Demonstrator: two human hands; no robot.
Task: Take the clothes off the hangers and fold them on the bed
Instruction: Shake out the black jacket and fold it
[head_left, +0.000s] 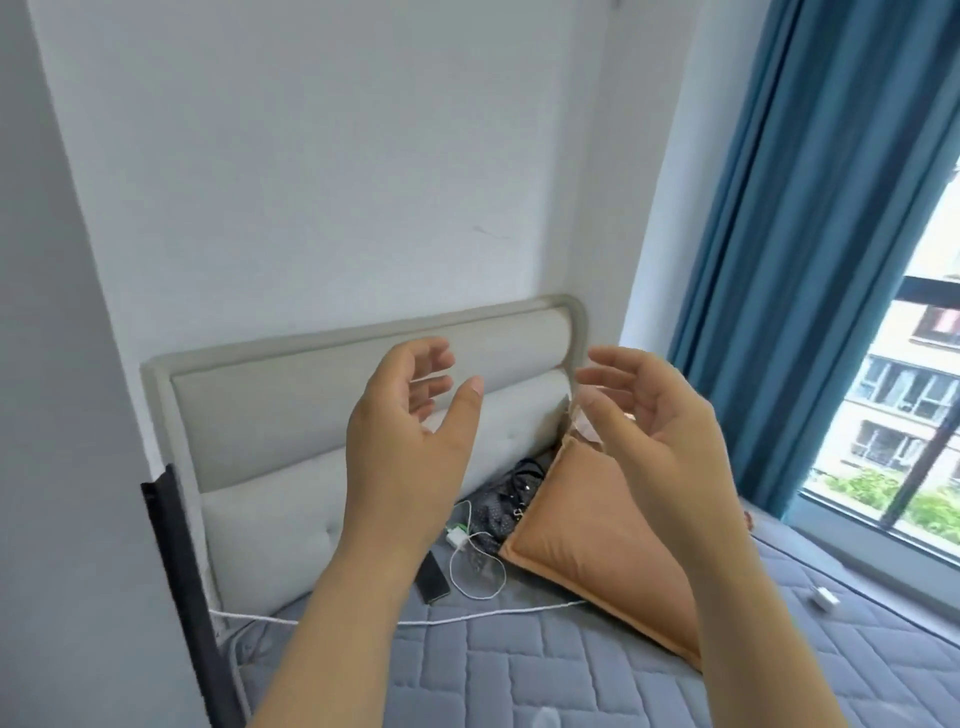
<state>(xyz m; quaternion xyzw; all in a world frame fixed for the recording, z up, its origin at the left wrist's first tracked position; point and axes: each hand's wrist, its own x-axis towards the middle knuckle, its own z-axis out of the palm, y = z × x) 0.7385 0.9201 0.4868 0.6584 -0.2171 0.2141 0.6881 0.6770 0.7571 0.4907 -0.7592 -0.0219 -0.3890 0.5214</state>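
Note:
My left hand (410, 431) and my right hand (660, 415) are raised in front of me above the bed (519, 670), palms facing each other, fingers relaxed and loosely curved. Neither hand holds anything. The bed has a grey quilted cover and a beige padded headboard (291, 415). No hangers are in view. A dark patterned bundle of cloth (511, 499) lies by the headboard, partly behind the orange pillow (587, 551).
A black phone (432, 577), a white charger with its cable (475, 566) and a long white cord lie near the headboard. A small white plug (825, 598) lies at the right. Blue curtain (810, 234) and a window stand at the right; a dark post (182, 597) at the left.

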